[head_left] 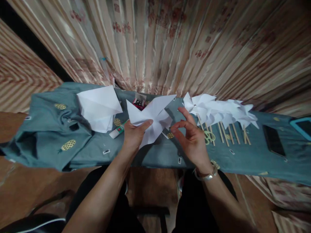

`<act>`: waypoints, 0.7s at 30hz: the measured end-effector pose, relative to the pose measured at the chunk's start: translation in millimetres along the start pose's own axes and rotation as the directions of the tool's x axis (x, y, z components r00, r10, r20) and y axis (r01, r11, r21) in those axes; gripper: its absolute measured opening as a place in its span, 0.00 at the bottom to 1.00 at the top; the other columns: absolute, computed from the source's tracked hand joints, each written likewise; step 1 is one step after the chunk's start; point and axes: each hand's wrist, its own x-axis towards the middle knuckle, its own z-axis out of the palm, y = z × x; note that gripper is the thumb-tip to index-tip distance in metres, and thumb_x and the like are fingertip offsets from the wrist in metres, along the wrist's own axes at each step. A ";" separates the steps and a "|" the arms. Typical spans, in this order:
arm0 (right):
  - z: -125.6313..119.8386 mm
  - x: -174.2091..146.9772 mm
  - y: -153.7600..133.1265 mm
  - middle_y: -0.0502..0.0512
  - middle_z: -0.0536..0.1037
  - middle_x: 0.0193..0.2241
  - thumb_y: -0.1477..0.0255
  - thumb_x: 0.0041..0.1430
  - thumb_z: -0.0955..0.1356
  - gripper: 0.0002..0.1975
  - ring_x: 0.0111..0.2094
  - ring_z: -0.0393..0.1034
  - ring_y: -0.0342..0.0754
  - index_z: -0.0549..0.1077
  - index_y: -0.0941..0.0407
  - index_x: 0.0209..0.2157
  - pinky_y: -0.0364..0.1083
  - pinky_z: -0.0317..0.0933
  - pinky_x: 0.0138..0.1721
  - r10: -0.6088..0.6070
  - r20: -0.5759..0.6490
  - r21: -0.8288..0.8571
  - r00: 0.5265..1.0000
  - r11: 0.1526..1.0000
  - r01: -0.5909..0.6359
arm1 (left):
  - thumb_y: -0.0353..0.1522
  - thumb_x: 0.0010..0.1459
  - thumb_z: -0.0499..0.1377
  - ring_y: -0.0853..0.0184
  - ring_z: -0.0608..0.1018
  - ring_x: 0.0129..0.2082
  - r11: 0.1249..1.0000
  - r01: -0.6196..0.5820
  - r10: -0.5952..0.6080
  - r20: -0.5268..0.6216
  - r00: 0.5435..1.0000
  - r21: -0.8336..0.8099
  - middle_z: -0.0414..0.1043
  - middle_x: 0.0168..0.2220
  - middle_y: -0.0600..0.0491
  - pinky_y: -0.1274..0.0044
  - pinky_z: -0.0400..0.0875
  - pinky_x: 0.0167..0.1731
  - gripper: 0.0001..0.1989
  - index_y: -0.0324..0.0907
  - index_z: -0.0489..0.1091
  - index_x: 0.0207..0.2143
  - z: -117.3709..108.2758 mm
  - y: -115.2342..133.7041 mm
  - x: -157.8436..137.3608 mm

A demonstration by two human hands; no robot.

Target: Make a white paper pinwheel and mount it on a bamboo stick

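Presently the person sits at a bench (48, 152) draped in a grey-green cloth (43, 129) with yellow pineapple prints. The left hand (133, 132) is closed on a folded white paper pinwheel (153, 119), thumb laid across its near face, holding it raised just above the cloth at the bench's middle. The right hand (191, 136) is just beside the pinwheel's right edge, not touching it; its thumb and forefinger are pinched together, though whether anything small sits between them cannot be told, and the other fingers are spread loose. A silver bracelet (206, 176) circles that wrist. To the right, a row of finished pinwheels on wooden sticks (218, 113) lies on the cloth, with scissors (209, 136) among the sticks. Farther right rest a dark phone (273, 140) and the corner of a teal-edged tablet (302, 124). Left of the held pinwheel lie a pile of folded white paper (99, 108) and a glue stick (118, 131). Patterned curtains (170, 42) hang behind the bench.
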 end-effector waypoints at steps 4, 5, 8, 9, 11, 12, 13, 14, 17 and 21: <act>-2.9 -6.2 -2.0 0.51 0.62 0.67 0.71 0.63 0.68 0.03 0.72 0.44 0.55 0.75 0.51 0.34 0.64 0.47 0.69 -0.062 0.033 -0.093 0.998 0.994 0.065 | 0.30 0.37 0.72 0.66 0.79 0.28 0.999 0.052 -0.053 0.120 0.991 0.010 0.81 0.29 0.52 0.74 0.74 0.35 0.12 0.38 0.80 0.29 22.1 -14.1 -10.3; -3.6 -7.2 1.5 0.50 0.61 0.67 0.71 0.63 0.68 0.03 0.72 0.42 0.55 0.74 0.51 0.35 0.65 0.46 0.69 -0.076 0.029 -0.116 0.997 0.990 0.079 | 0.30 0.37 0.72 0.66 0.79 0.27 0.998 0.065 -0.066 0.140 0.988 0.010 0.81 0.28 0.52 0.74 0.74 0.34 0.12 0.38 0.80 0.28 26.4 -16.1 -12.0; -8.1 -9.5 13.5 0.49 0.58 0.69 0.72 0.63 0.68 0.03 0.73 0.39 0.56 0.75 0.51 0.35 0.66 0.37 0.70 -0.101 -0.002 -0.179 0.995 0.979 0.099 | 0.29 0.35 0.72 0.68 0.77 0.24 0.996 0.091 -0.091 0.159 0.983 0.006 0.80 0.25 0.54 0.76 0.73 0.31 0.11 0.39 0.79 0.26 35.7 -20.1 -14.6; -10.1 -10.0 16.7 0.49 0.57 0.69 0.72 0.63 0.68 0.03 0.73 0.37 0.56 0.75 0.51 0.34 0.67 0.35 0.71 -0.098 -0.009 -0.190 0.995 0.977 0.094 | 0.28 0.34 0.72 0.68 0.77 0.24 0.995 0.098 -0.098 0.161 0.982 0.004 0.80 0.25 0.54 0.76 0.72 0.31 0.11 0.39 0.79 0.26 37.7 -21.1 -14.9; -13.6 -10.4 21.4 0.48 0.56 0.70 0.72 0.63 0.68 0.04 0.73 0.36 0.56 0.75 0.52 0.34 0.66 0.34 0.71 -0.083 -0.012 -0.194 0.996 0.978 0.079 | 0.28 0.34 0.72 0.69 0.77 0.24 0.993 0.117 -0.116 0.172 0.978 0.004 0.80 0.25 0.54 0.77 0.72 0.30 0.10 0.39 0.79 0.25 40.3 -22.8 -15.1; -14.9 -10.5 23.0 0.48 0.55 0.70 0.72 0.63 0.68 0.04 0.73 0.36 0.56 0.75 0.52 0.34 0.66 0.33 0.71 -0.077 -0.009 -0.190 0.997 0.979 0.074 | 0.28 0.35 0.72 0.69 0.77 0.24 0.992 0.127 -0.126 0.179 0.976 0.007 0.80 0.25 0.54 0.77 0.72 0.30 0.10 0.38 0.79 0.25 41.0 -23.6 -15.2; -15.8 -10.3 24.3 0.47 0.55 0.70 0.72 0.63 0.68 0.04 0.73 0.36 0.56 0.75 0.52 0.34 0.66 0.34 0.71 -0.073 -0.004 -0.184 0.997 0.980 0.071 | 0.28 0.35 0.72 0.69 0.77 0.24 0.991 0.134 -0.133 0.183 0.974 0.010 0.80 0.25 0.54 0.78 0.71 0.30 0.10 0.38 0.79 0.25 41.5 -24.3 -15.4; -16.5 -10.1 25.4 0.47 0.55 0.70 0.72 0.63 0.68 0.04 0.73 0.36 0.56 0.75 0.52 0.34 0.67 0.34 0.71 -0.069 0.003 -0.178 0.998 0.982 0.068 | 0.28 0.35 0.72 0.69 0.77 0.25 0.991 0.136 -0.136 0.183 0.974 0.012 0.80 0.25 0.54 0.78 0.71 0.30 0.10 0.38 0.79 0.25 41.8 -24.9 -15.7; -16.8 -9.2 28.2 0.46 0.56 0.69 0.71 0.63 0.68 0.04 0.73 0.37 0.57 0.76 0.51 0.34 0.67 0.35 0.71 -0.060 0.021 -0.165 0.998 0.984 0.062 | 0.29 0.35 0.72 0.68 0.77 0.25 0.989 0.147 -0.150 0.183 0.972 0.028 0.80 0.25 0.54 0.77 0.72 0.30 0.10 0.39 0.79 0.25 41.9 -26.1 -17.0; -15.5 -8.5 31.3 0.45 0.57 0.69 0.70 0.63 0.69 0.04 0.73 0.38 0.58 0.76 0.51 0.34 0.66 0.35 0.71 -0.061 0.029 -0.159 0.998 0.985 0.065 | 0.30 0.34 0.72 0.68 0.77 0.25 0.985 0.172 -0.174 0.198 0.965 0.028 0.80 0.26 0.53 0.76 0.72 0.31 0.11 0.39 0.79 0.25 41.1 -27.2 -17.6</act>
